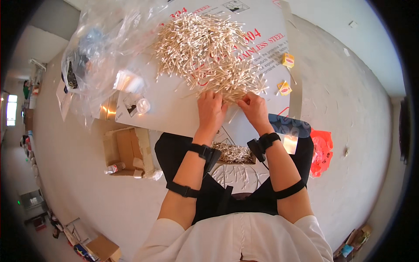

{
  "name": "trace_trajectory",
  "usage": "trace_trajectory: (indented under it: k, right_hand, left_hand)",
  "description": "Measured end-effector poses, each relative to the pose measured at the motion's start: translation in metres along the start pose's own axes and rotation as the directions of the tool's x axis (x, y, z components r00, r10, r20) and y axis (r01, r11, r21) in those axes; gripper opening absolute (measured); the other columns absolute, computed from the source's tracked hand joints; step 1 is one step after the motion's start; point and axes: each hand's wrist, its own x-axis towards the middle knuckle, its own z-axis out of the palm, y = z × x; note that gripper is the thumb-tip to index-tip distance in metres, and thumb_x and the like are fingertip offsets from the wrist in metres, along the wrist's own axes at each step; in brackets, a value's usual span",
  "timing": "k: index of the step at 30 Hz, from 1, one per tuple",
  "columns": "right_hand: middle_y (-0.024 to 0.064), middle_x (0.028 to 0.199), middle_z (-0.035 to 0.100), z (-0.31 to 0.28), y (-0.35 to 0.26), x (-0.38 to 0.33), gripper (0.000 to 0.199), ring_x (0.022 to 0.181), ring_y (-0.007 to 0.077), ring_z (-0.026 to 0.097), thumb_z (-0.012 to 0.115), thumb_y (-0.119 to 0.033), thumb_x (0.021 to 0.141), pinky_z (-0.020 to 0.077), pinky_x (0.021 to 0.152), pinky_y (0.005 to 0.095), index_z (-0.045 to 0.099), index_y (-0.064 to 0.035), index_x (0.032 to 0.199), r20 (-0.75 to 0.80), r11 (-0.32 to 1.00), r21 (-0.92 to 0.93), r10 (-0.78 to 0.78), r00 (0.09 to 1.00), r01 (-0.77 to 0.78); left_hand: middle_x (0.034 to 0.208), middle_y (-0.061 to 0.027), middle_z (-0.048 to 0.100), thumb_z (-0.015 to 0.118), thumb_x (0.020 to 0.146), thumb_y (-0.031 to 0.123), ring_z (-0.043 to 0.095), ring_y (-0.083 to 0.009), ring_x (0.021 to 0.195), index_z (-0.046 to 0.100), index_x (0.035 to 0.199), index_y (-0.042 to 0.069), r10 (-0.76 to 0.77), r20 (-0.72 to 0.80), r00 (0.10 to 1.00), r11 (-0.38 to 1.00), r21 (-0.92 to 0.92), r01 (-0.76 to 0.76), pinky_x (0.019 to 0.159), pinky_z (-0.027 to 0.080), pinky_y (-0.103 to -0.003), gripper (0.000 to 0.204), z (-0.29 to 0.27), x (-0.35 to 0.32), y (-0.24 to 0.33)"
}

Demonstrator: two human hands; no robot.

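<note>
Where the cotton swabs point(200, 46) reach toward the near edge of the table point(168, 111), my left hand point(212, 109) and right hand point(255, 110), fingers narrowed, hold a bunch between them. Gathering and aligning this batch seems the step in hand; the next move likely calls for even, two-sided pressure. Below that edge sits a swab-filled box point(238, 163); two yellow packets point(288, 60) lie near the right edge.

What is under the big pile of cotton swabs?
A light grey tabletop lies under the pile of cotton swabs, with red print partly hidden at the pile's right edge. Whatever is beneath the thick middle is covered and cannot be seen.
</note>
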Motion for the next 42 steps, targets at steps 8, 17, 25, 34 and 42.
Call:
trace_trajectory:
  k: [8,17,25,34,42]
  right_hand:
    - [0.0095,0.082,0.069,0.007,0.025,0.023,0.023,0.070,0.0131,0.065,0.072,-0.008,0.083,0.0534,0.065,0.0283,0.065,0.0036,0.102,-0.052,0.914,0.405,-0.001,0.999,0.022]
    - [0.0043,0.076,0.064,-0.001,0.014,-0.080,0.008,0.067,0.0074,0.057,0.066,-0.004,0.088,0.0473,0.061,0.0236,0.065,0.0023,0.093,0.017,0.925,0.368,0.092,0.996,-0.091]
    - [0.0033,0.075,0.061,0.014,0.025,-0.082,0.003,0.062,0.0083,0.050,0.067,-0.002,0.086,0.0437,0.058,0.0251,0.065,-0.0006,0.089,-0.040,0.953,0.302,0.003,0.999,0.010]
    - [0.0084,0.075,0.061,0.016,0.023,-0.087,0.005,0.060,0.0168,0.057,0.065,-0.001,0.085,0.0474,0.058,0.0282,0.063,-0.0020,0.089,-0.150,0.984,0.097,-0.132,0.980,0.147]
    - [0.0076,0.076,0.060,0.019,0.016,-0.088,0.004,0.062,0.0145,0.055,0.064,0.000,0.087,0.0459,0.059,0.0277,0.062,-0.0013,0.090,-0.133,0.984,0.119,-0.114,0.985,0.130]
  left_hand:
    - [0.098,-0.0120,0.060,0.072,0.073,-0.001,0.055,-0.0345,0.100,0.061,0.093,0.005,-0.003,-0.265,0.964,0.983,-0.176,-0.045,0.086,0.047,-0.045,0.024,-0.015,0.025,-0.018]
    - [0.086,-0.0128,0.062,0.066,0.078,-0.002,0.060,-0.0306,0.078,0.064,0.088,0.005,-0.394,-0.516,0.761,0.915,-0.142,0.378,0.073,0.050,-0.039,0.012,-0.146,-0.044,-0.170]
    - [0.087,-0.0165,0.062,0.071,0.077,0.008,0.062,-0.0375,0.085,0.061,0.082,0.004,-0.342,-0.281,0.897,0.901,0.173,0.398,0.073,0.050,-0.048,0.012,-0.119,-0.029,-0.176]
    - [0.085,-0.0175,0.063,0.062,0.080,0.001,0.062,-0.0380,0.078,0.057,0.080,0.001,-0.231,-0.212,0.950,0.955,0.137,0.263,0.068,0.050,-0.048,0.005,-0.124,-0.024,-0.167]
    - [0.073,-0.0162,0.060,0.065,0.083,0.006,0.061,-0.0377,0.076,0.062,0.080,0.001,-0.179,-0.588,0.789,0.949,0.108,0.296,0.070,0.049,-0.046,0.007,-0.162,0.020,-0.237]
